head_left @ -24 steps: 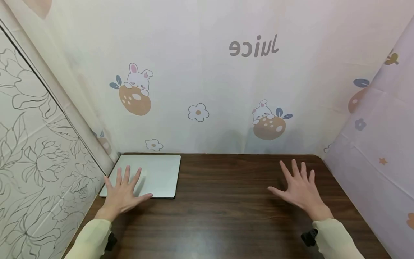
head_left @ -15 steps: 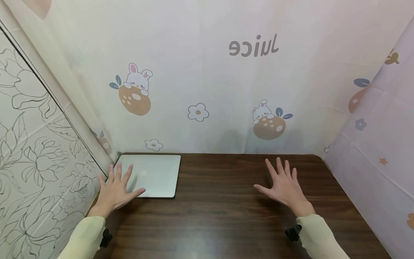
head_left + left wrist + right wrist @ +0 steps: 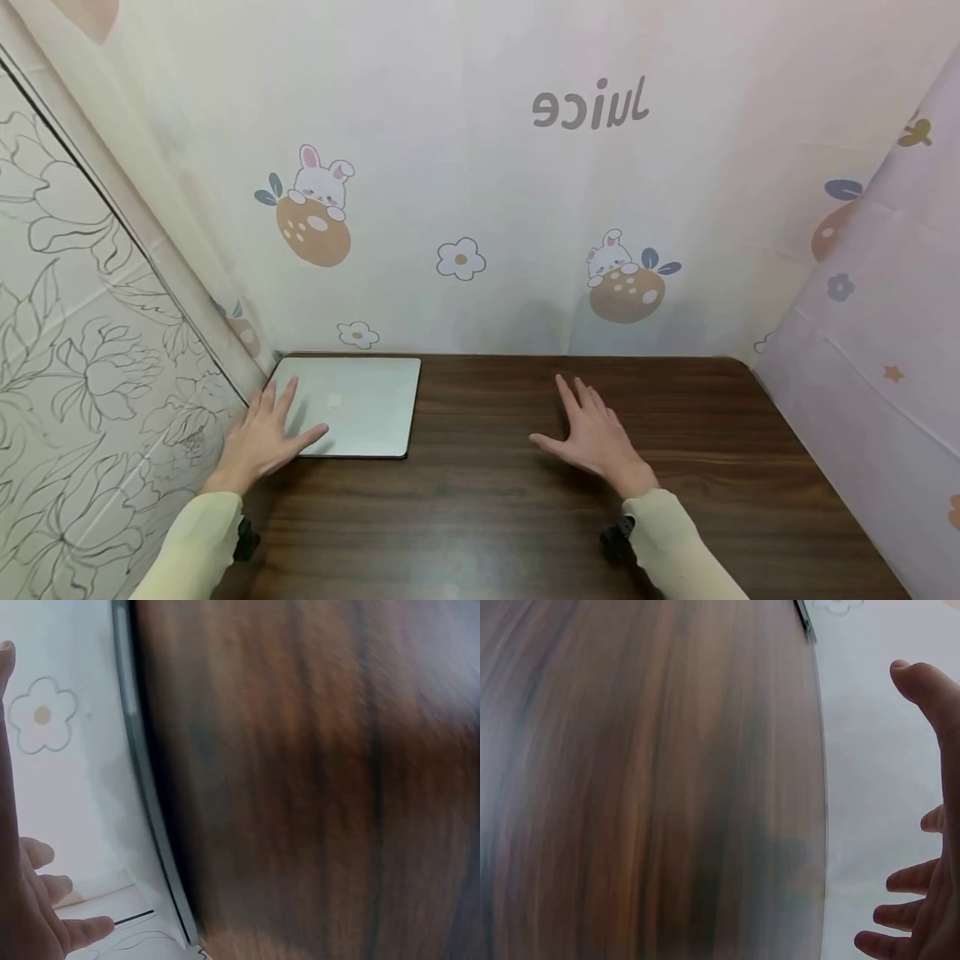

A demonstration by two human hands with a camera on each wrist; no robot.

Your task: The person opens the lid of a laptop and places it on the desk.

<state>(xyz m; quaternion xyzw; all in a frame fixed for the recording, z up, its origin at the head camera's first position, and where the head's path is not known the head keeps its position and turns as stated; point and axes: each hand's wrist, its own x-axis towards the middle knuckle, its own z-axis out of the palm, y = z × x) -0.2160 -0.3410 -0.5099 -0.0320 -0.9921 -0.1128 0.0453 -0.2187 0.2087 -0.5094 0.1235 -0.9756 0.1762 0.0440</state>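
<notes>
A closed silver laptop point(image 3: 367, 408) lies at the table's back left corner. My left hand point(image 3: 258, 437), fingers extended and thumb spread, is over the laptop's left side; in the left wrist view the laptop's edge point(image 3: 154, 814) runs beside the fingers. Whether that hand touches the lid I cannot tell. Right of the laptop, my right hand point(image 3: 596, 437) hovers over the bare wood with its fingers extended and holds nothing. The right wrist view shows its thumb point(image 3: 922, 686) standing apart from the fingers.
The dark wooden table point(image 3: 480, 517) meets a white printed curtain point(image 3: 480, 167) at the back. A flower-drawn panel point(image 3: 97, 358) borders the left, and another curtain point(image 3: 862, 375) the right. A small black device point(image 3: 618, 537) sits at the right wrist.
My right hand has moved well to the left across the table. My left hand has shifted slightly left, its fingers closer together. The laptop has stayed in place.
</notes>
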